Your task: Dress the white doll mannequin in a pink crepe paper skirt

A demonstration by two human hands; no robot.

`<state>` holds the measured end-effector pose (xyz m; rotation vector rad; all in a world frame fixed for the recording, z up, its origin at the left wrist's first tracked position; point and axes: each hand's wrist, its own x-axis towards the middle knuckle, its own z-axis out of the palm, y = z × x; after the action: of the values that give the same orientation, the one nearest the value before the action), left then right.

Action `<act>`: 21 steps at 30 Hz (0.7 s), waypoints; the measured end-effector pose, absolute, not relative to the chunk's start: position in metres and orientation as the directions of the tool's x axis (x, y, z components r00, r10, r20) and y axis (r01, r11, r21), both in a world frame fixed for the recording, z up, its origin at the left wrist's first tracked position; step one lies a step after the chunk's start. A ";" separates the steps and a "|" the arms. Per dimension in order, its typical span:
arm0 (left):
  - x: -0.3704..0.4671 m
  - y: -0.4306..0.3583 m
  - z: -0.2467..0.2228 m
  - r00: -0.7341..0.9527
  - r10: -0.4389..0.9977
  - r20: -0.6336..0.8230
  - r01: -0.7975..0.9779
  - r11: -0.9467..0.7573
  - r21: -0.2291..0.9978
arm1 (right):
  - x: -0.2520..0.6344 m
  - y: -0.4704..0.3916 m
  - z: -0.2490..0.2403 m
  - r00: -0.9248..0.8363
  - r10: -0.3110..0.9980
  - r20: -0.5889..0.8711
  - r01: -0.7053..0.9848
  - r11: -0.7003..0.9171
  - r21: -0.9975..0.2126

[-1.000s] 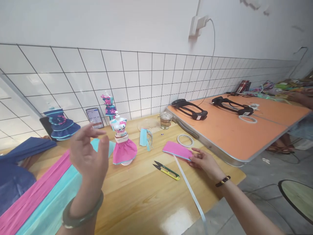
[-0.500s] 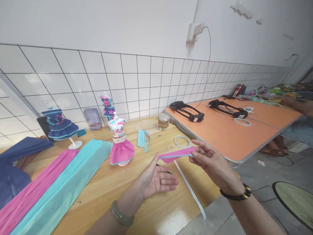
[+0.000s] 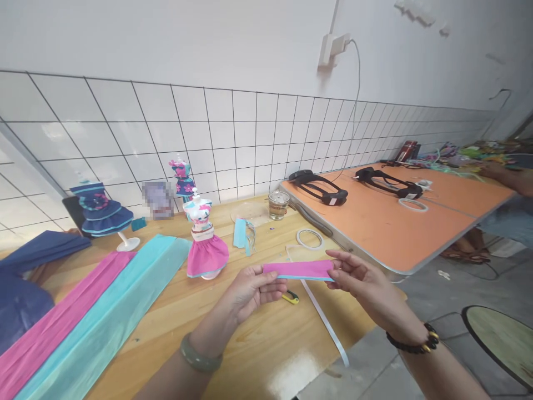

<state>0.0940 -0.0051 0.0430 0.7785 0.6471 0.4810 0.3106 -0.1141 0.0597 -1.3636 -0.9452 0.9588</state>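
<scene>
Between my two hands a pink fabric strip (image 3: 300, 270) with a light blue lower edge is stretched flat above the wooden table. My left hand (image 3: 256, 289) pinches its left end between thumb and fingers. At the other end, my right hand (image 3: 356, 273) grips it the same way. Below the strip lies a yellow-and-black tool (image 3: 290, 298), partly hidden by my left hand. A white ribbon (image 3: 327, 322) runs from under the strip toward the table's front edge. A small dress form in a pink skirt (image 3: 207, 255) stands left of my hands.
Long pink fabric (image 3: 70, 311) and turquoise fabric (image 3: 104, 311) lie at left, near a dress form in navy (image 3: 102, 208). Behind my hands are a tape roll (image 3: 310, 239) and a glass (image 3: 278, 205). Black headsets (image 3: 320, 189) rest on the orange table (image 3: 375, 222). A co-worker's arm (image 3: 503, 175) shows far right.
My left hand has closed from an open palm onto the strip's left end. The strip has turned from a tilted fold to a flat, level band. The yellow-and-black tool shows more now.
</scene>
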 end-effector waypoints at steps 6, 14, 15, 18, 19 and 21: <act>0.094 -0.010 0.048 0.700 0.664 -0.264 -0.104 0.460 0.882 | 0.301 -0.110 0.054 0.316 0.944 -0.093 -0.055 -0.080 -0.995; 0.094 -0.007 0.043 0.726 0.659 -0.195 -0.036 0.320 0.947 | 0.298 -0.105 0.045 0.320 0.947 -0.013 -0.001 -0.013 -1.000; 0.094 -0.007 0.043 0.731 0.656 -0.185 -0.032 0.305 0.952 | 0.298 -0.105 0.045 0.318 0.948 -0.004 0.009 -0.007 -1.000; 0.093 -0.005 0.045 0.740 0.652 -0.164 -0.020 0.265 0.964 | 0.299 -0.104 0.044 0.318 0.948 0.007 0.029 -0.003 -1.000; 0.093 -0.005 0.046 0.743 0.650 -0.160 -0.016 0.256 0.967 | 0.299 -0.104 0.044 0.317 0.948 0.008 0.034 -0.003 -0.999; 0.093 -0.005 0.048 0.742 0.652 -0.155 -0.009 0.240 0.971 | 0.300 -0.102 0.042 0.302 0.953 0.007 0.035 -0.004 -0.999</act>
<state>0.0928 -0.0054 0.0478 1.2608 0.6154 0.4934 0.2999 -0.1024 0.0423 -1.3633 -1.0054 0.9615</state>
